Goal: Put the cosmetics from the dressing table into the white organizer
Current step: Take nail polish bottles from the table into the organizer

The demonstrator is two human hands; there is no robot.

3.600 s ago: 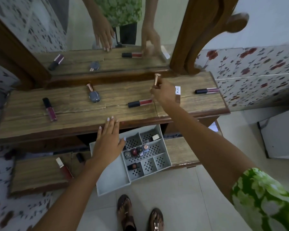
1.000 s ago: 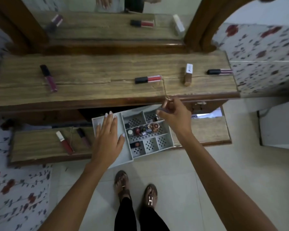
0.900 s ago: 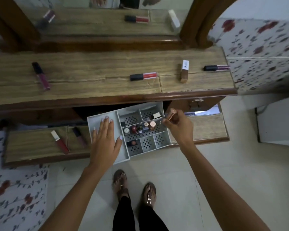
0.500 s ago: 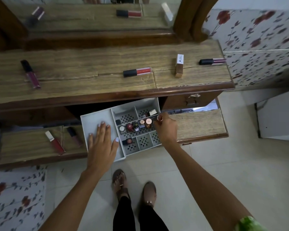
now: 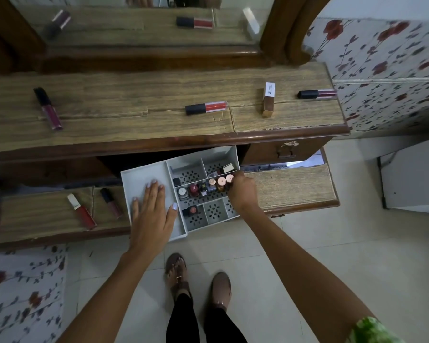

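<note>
While both hands sit low at the tray, the scene reads from largest to smallest:

Dressing table: long wood-grain dressing table top [image 5: 134,115] across the upper half, a lower wooden shelf [image 5: 292,189] beneath it.

Organizer: white plastic organizer [image 5: 144,177] with perforated compartments, between the two halves of the lower shelf, at 12 o'clock from the person's feet.

Left hand: left hand [image 5: 151,214] lies flat and spread wide, palm down, in the organizer's large plain compartment; it holds nothing.

Right hand: right hand [image 5: 243,191] at the tray's 3 o'clock edge, fingers pinched narrow around a dark bottle with a rose-gold cap [image 5: 230,179], standing upright at the right end of the middle row.

Row in tray: small upright bottles [image 5: 203,188] fill the middle compartment, running toward 9 o'clock from the right hand.

On the table top: red lip gloss tube with black cap [image 5: 206,108] at 12 o'clock from the tray; gold-and-white rectangular box [image 5: 268,100] upright toward 1 o'clock; pink gloss tube with black cap [image 5: 317,93] toward 2 o'clock; plum gloss tube with black cap [image 5: 48,109] toward 10 o'clock. All lie well apart from both hands.

On the lower shelf: red tube with white cap [image 5: 81,212] and dark mauve tube [image 5: 111,203], at 9 o'clock from the left hand.
</note>
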